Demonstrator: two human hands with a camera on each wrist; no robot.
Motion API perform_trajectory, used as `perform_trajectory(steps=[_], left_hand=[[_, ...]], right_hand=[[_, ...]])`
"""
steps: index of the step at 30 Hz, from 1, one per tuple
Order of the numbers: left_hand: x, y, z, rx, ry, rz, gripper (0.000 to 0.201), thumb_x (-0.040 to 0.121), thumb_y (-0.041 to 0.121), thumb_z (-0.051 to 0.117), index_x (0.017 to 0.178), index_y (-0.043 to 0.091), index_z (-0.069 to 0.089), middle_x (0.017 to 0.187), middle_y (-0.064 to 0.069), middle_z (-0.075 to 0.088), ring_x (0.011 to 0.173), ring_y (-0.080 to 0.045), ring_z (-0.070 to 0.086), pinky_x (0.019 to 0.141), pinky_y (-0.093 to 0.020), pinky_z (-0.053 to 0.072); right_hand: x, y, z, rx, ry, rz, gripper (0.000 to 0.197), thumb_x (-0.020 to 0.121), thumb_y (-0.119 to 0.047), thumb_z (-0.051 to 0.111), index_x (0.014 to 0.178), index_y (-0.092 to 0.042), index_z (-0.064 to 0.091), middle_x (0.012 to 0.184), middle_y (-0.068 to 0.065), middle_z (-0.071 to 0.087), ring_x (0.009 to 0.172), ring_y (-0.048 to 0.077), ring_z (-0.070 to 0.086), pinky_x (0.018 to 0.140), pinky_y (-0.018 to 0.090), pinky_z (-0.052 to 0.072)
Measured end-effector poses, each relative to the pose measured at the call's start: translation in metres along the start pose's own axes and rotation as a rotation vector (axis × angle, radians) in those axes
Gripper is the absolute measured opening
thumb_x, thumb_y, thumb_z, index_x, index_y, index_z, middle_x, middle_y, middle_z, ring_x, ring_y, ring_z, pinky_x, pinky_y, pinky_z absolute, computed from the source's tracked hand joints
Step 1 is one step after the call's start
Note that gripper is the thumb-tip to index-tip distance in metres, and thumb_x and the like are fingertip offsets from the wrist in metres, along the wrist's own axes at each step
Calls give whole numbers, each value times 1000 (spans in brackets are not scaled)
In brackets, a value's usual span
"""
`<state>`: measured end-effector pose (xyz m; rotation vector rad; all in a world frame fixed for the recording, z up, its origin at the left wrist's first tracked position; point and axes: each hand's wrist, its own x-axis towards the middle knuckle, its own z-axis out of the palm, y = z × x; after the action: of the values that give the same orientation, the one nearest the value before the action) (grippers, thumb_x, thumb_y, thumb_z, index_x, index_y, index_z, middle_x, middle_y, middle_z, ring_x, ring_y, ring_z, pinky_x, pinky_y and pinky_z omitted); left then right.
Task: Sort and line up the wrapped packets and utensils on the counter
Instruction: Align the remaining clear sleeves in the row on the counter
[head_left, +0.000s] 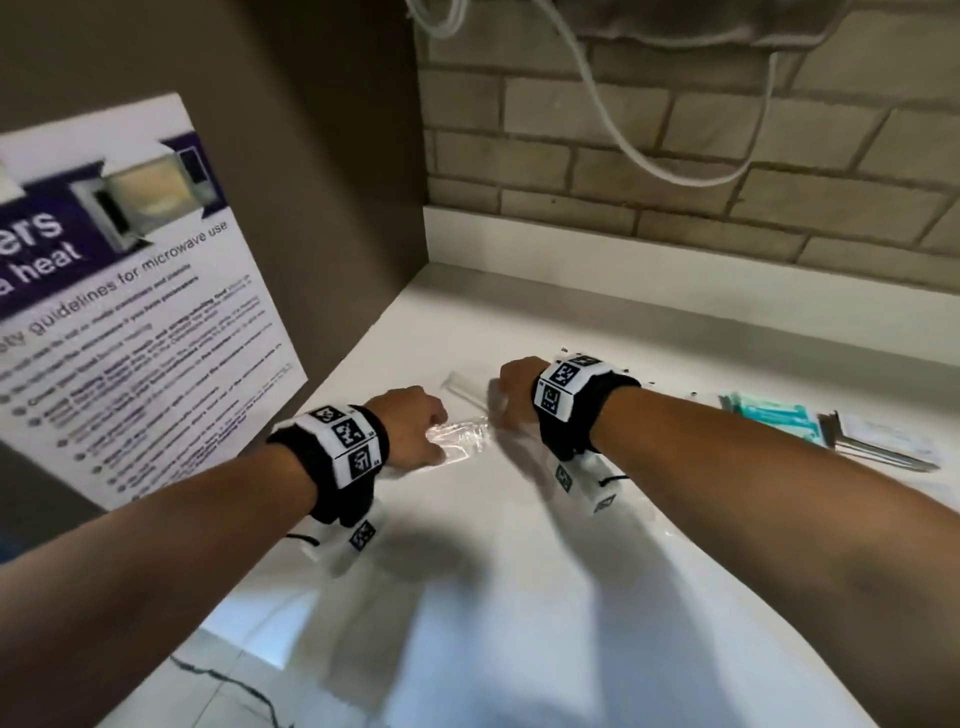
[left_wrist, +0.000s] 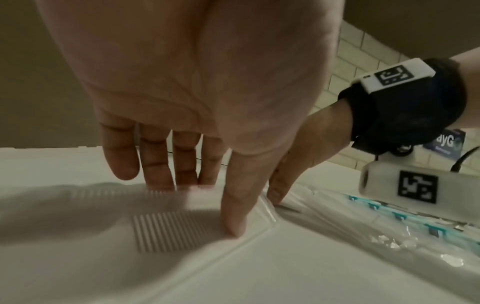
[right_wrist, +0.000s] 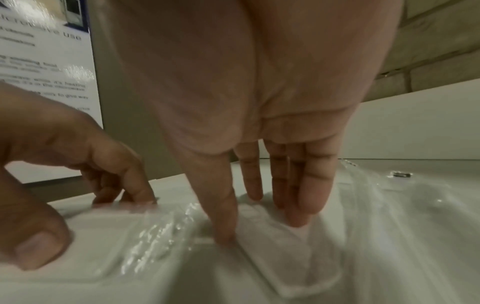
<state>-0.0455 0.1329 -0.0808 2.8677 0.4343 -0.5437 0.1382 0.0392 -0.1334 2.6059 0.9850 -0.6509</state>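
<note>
A white bench (head_left: 519, 545) runs into a corner, with a brown side panel and a laminated microwave safety poster (head_left: 130, 291) to the left of the hands and a brick wall (head_left: 675, 156) beyond them. A white cable (head_left: 613, 119) hangs down that wall. To the right of the hands, well apart from them, lie teal wrapped packets (head_left: 774, 415) and, just past those, a paper-wrapped packet with dark utensil handles (head_left: 883, 449) lying across it.

Both hands reach forward, palms down, each wrist wearing a black band with white marker blocks. Between them lies a clear plastic-wrapped packet (head_left: 462, 436) flat on the bench, with a white folded piece visible inside. The left hand (head_left: 415, 431) holds its near left end: fingers point down onto the wrap and the thumb presses its edge, a narrow grip with fingers mostly straight. The right hand (head_left: 514, 389) works the far right end the same way, its fingertips (right_wrist: 298, 220) and thumb planted on the white piece through the wrap. Nothing lies between the two hands but the packet itself.
</note>
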Motion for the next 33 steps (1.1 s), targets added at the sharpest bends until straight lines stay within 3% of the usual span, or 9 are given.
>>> perform_trajectory(steps=[5,8,10,12,15,20,25,29,33], left_hand=[[18,-20,6,-179,-33,-3,35,75,41,75,97,24,54,96,4,59,79,-15,54,64,-24,39],[21,-24,8,-245,-60,0,32,80,38,73,93,21,49,87,4,54,67,-12,50,54,-24,36],[23,-27,7,-259,-47,22,28,81,34,71,89,21,47,89,1,55,69,-14,49,58,-26,38],[26,-31,5,-291,-23,28,27,80,32,71,85,23,46,91,-1,57,75,-18,51,65,-27,40],[29,-37,0,-418,30,-5,30,80,27,72,95,19,47,92,-1,54,75,-19,51,65,-28,40],[38,-37,-10,-771,195,-114,48,75,30,79,111,17,49,101,-4,59,77,-23,57,69,-29,47],[52,-20,-14,-808,186,-117,62,76,33,80,125,15,47,118,-5,61,106,-26,62,84,-32,50],[57,-10,-16,-824,202,-92,59,80,30,77,128,12,47,119,-8,62,108,-26,61,81,-27,46],[62,-13,-17,-773,200,-55,52,86,35,70,125,8,51,117,-8,62,110,-26,60,87,-27,44]], right_hand=[[13,-6,-3,69,-30,50,41,38,-44,82,61,-19,60,53,-5,64,51,21,66,59,39,61],[-9,-7,-15,151,26,80,38,44,-44,81,62,-17,61,52,-2,64,50,23,67,58,40,61],[-62,-19,-38,250,93,69,35,61,-42,76,66,-12,57,61,-1,64,61,23,66,63,33,57],[-91,-23,-46,384,122,93,28,79,-35,68,86,-11,55,82,4,64,75,26,61,68,31,49],[-105,-22,-44,555,179,145,43,84,-30,63,117,-6,48,104,13,68,92,30,68,84,37,54],[-111,-29,-34,664,209,185,36,83,-18,57,116,-2,53,94,16,74,81,31,72,82,38,58],[-106,-39,-15,816,258,253,45,85,-16,58,123,0,41,107,20,66,89,34,70,81,42,57],[-101,-42,-7,858,244,302,47,88,-13,55,129,1,37,111,20,65,97,32,68,86,39,55],[-98,-45,-2,759,208,328,46,82,-11,55,126,-6,42,108,14,67,97,30,67,88,40,55]])
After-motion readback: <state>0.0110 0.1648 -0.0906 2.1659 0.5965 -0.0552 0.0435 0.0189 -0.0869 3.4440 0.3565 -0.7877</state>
